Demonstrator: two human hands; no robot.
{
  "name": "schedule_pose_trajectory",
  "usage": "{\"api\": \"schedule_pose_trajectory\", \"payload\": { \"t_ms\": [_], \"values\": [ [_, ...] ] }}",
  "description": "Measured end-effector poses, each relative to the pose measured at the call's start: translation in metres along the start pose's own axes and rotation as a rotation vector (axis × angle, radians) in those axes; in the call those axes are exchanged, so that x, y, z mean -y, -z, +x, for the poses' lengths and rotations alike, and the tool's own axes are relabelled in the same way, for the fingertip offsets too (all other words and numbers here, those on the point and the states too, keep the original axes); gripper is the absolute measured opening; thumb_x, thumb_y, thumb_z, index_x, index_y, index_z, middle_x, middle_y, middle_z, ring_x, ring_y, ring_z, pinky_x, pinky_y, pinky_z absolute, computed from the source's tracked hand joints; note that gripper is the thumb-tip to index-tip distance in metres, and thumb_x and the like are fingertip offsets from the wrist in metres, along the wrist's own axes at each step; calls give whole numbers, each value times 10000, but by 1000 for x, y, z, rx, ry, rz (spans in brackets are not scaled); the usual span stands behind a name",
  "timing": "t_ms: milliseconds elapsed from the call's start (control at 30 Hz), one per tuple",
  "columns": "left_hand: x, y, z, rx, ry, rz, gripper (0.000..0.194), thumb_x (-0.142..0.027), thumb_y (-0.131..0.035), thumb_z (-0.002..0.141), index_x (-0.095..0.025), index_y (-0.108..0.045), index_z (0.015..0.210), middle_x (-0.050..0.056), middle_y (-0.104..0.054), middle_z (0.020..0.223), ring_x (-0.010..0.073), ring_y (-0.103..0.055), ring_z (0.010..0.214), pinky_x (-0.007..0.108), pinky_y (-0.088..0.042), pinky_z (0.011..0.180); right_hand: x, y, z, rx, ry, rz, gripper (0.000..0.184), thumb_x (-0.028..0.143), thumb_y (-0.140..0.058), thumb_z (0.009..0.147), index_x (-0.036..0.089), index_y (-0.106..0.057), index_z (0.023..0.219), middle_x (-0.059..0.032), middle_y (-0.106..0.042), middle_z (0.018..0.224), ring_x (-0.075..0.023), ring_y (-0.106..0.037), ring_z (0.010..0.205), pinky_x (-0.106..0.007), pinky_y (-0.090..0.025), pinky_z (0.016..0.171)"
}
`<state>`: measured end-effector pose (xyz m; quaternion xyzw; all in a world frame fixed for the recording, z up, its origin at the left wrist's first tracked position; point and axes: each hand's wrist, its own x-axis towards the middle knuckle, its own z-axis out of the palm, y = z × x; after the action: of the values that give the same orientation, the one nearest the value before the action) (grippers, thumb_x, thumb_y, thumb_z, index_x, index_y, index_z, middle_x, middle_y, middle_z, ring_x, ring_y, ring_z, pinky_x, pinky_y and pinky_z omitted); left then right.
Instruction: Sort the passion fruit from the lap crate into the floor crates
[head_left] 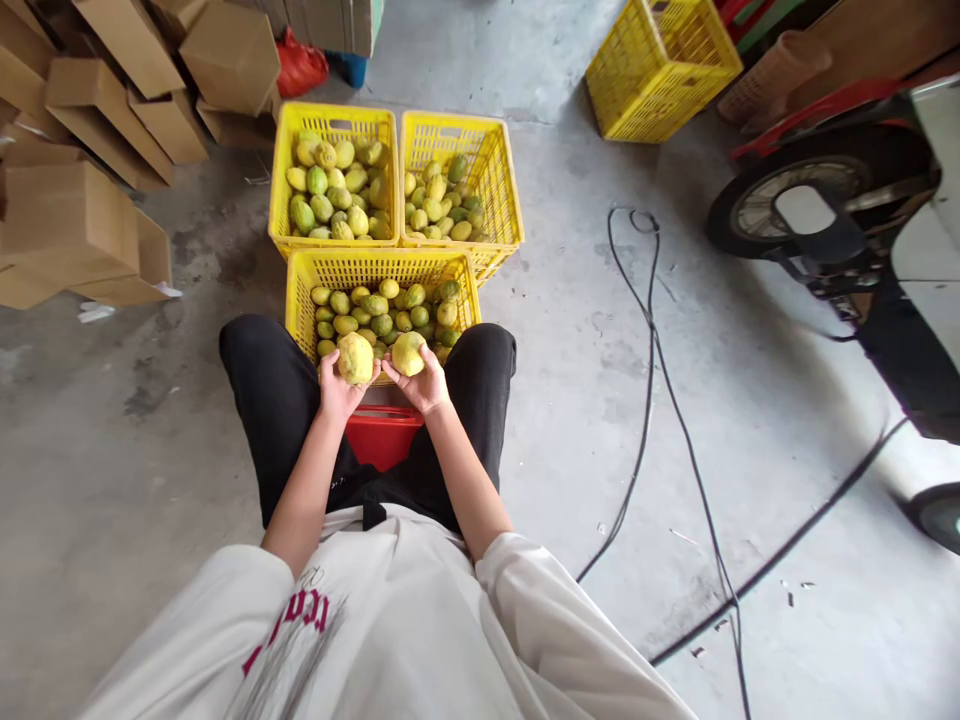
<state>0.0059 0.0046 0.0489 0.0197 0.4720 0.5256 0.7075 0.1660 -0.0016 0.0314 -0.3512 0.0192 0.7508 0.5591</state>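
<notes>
My left hand [341, 388] is closed round a lumpy yellow fruit [355, 358]. In my right hand [430, 388] is a second yellow fruit [407, 354], smoother and slightly smaller. The two hands are side by side, fingertips close together, over the near rim of a yellow plastic crate [301, 292]. Many green and yellow fruits [382, 325] lie in that crate between my knees. Behind it stand two more yellow crates, the left one [334, 112] well filled with similar fruit and the right one [508, 195] also holding some.
A red plastic seat [382, 440] shows between my legs. Cardboard boxes [75, 220] are piled at the left. Another yellow crate [637, 85] stands at the back right. Black cable [649, 400] runs over the concrete floor, near a parked motorbike [817, 200].
</notes>
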Motion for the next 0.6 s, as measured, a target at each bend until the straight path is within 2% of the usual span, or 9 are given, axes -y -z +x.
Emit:
{"api": "schedule_pose_trajectory", "payload": {
  "t_ms": [100, 167, 267, 333, 467, 600],
  "values": [
    [2, -2, -4, 26, 34, 13, 259, -443, -720, 890, -246, -710, 1059, 68, -796, 1013, 297, -786, 1204, 438, -681, 1039, -1, 0, -1, 2, 1, -4, 365, 247, -741, 928, 265, -646, 1280, -13, -758, 933, -263, -814, 1014, -430, -753, 897],
    [2, -2, -7, 44, 49, -1, 211, -383, -672, 917, -243, -723, 1067, 67, -801, 1019, 298, -790, 1223, 454, -673, 1075, -3, -2, -2, 22, 17, -20, 433, 196, -721, 903, 287, -629, 1315, -7, -764, 987, -253, -817, 1034, -390, -750, 858],
    [1, -2, -9, 52, 63, -7, 251, -335, -581, 968, -230, -750, 1120, 68, -815, 1027, 278, -805, 1199, 451, -672, 1085, -5, -5, -3, 35, 25, -50, 499, 199, -696, 865, 304, -600, 1344, -11, -775, 1046, -256, -817, 1070, -370, -739, 836],
    [0, -1, -10, 47, 59, -8, 315, -364, -541, 994, -225, -761, 1172, 86, -830, 1063, 289, -805, 1214, 469, -673, 1079, -4, -7, -3, 38, 16, -57, 488, 272, -677, 864, 302, -591, 1343, -22, -781, 1063, -275, -813, 1093, -410, -736, 865],
    [1, 1, -9, 42, 6, -4, 447, -452, -546, 985, -248, -751, 1325, 127, -842, 1212, 339, -778, 1293, 525, -662, 1067, 0, -6, -4, 88, 25, -85, 523, 416, -581, 842, 271, -626, 1343, -83, -800, 1137, -355, -775, 1215, -590, -697, 988],
    [2, 3, -6, 34, -3, 0, 392, -450, -572, 1011, -250, -750, 1298, 109, -845, 1179, 323, -791, 1245, 498, -664, 1050, 1, -5, -4, 95, 10, -92, 530, 420, -530, 858, 249, -651, 1345, -117, -812, 1181, -366, -760, 1259, -608, -690, 993]
  ]
}}
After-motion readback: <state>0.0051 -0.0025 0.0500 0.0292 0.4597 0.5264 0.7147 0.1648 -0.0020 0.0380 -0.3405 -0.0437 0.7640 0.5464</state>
